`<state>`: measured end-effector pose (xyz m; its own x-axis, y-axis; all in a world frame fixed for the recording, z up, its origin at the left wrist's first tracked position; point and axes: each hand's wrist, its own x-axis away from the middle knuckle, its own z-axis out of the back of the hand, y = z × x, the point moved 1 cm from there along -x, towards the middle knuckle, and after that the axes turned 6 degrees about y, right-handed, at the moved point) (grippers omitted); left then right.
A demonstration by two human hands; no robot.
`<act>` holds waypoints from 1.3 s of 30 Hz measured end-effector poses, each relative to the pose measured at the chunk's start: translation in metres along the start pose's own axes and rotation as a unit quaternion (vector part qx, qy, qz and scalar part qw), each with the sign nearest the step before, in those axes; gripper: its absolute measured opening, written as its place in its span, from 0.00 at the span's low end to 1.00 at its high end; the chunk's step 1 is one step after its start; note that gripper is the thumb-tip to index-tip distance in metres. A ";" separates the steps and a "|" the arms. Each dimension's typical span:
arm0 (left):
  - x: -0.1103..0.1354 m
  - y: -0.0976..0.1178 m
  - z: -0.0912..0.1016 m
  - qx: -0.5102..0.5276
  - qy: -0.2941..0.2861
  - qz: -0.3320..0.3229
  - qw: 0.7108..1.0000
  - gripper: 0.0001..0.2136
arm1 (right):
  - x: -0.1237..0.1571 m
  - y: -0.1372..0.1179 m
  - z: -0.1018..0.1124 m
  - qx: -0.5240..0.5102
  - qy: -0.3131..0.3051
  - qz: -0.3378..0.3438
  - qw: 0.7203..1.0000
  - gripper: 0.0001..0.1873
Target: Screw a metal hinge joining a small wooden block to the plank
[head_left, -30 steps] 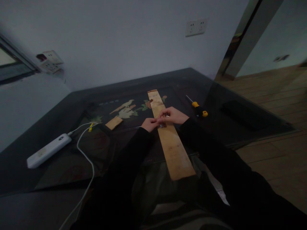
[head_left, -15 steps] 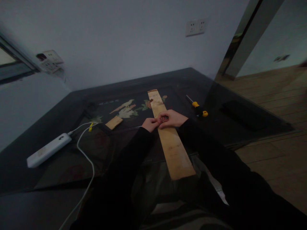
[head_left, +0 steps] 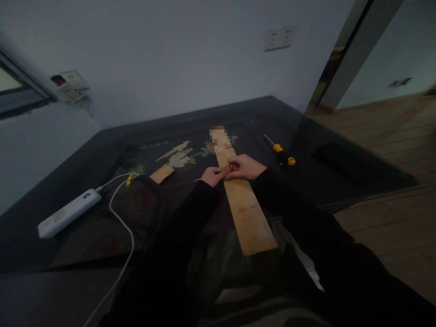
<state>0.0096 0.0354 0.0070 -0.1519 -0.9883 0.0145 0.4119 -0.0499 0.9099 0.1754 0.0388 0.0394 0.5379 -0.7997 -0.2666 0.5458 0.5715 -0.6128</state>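
Clerk: Dial centred on the hands, twelve toward the wall. First entry?

Keeper: One wooden plank (head_left: 250,213), long and pale, flat on the table (head_left: 259,120) beneath both hands. Runs from just short of twelve to just past five; near end overhangs the table edge, far end blurred into blocks.

Clerk: Containers and contents?

Keeper: One, the hollow of the right hand (head_left: 247,166): fingers curled over small shiny pieces (head_left: 234,167), count and kind too blurred to tell.

Clerk: The left hand (head_left: 213,176)?

Keeper: Fingers pinched together at the plank's left edge, meeting the right fingertips. Whether anything sits between them cannot be told.

Clerk: Remaining stock on the table?

Keeper: Screwdriver (head_left: 282,154), yellow and black, between two and three, shaft pointing away. Small wooden block (head_left: 162,174), flat, at nine. White oblong device (head_left: 70,213), between eight and nine, a white cable (head_left: 127,227) at its far end, yellow tag (head_left: 128,180) on the cable. Bird-and-flower picture (head_left: 179,156) on the tabletop, between nine and ten.

Clerk: Wall fixtures?

Keeper: Double socket (head_left: 278,38), near one.
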 end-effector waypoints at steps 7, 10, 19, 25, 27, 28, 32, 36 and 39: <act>0.004 0.009 0.001 0.009 0.009 0.004 1.000 0.15 | 0.000 -0.004 0.002 0.018 0.017 -0.013 1.000 0.13; 0.006 0.012 0.001 0.031 0.009 0.002 0.999 0.16 | 0.000 -0.003 0.002 0.021 0.026 -0.011 0.999 0.12; 0.005 0.008 0.001 0.017 0.026 -0.002 1.000 0.15 | 0.000 0.000 -0.002 -0.029 0.032 0.019 0.999 0.11; 0.002 0.004 0.000 0.006 0.033 -0.005 0.999 0.14 | -0.002 -0.001 -0.002 -0.070 0.050 0.020 0.996 0.12; 0.002 0.003 0.000 0.006 0.034 -0.004 0.999 0.14 | -0.003 -0.001 -0.001 -0.083 0.061 0.007 0.995 0.12; 0.002 0.003 -0.001 0.009 0.034 -0.004 0.999 0.14 | -0.003 -0.001 0.000 -0.087 0.068 -0.001 0.994 0.12; 0.002 0.003 0.000 0.011 0.032 -0.006 0.999 0.14 | -0.006 0.006 0.001 -0.139 0.105 -0.059 0.983 0.10; 0.001 0.000 0.001 -0.002 0.038 -0.008 0.999 0.16 | -0.006 0.013 -0.002 -0.320 0.088 -0.177 0.926 0.08; -0.001 -0.002 0.000 0.009 0.034 -0.023 0.999 0.17 | -0.005 0.011 -0.003 -0.433 0.063 -0.213 0.874 0.10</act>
<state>0.0086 0.0361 0.0055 -0.1081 -0.9925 -0.0562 0.3892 -0.0943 0.9163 0.1766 0.0481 0.0318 0.2993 -0.9512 0.0754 -0.0415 -0.0919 -0.9949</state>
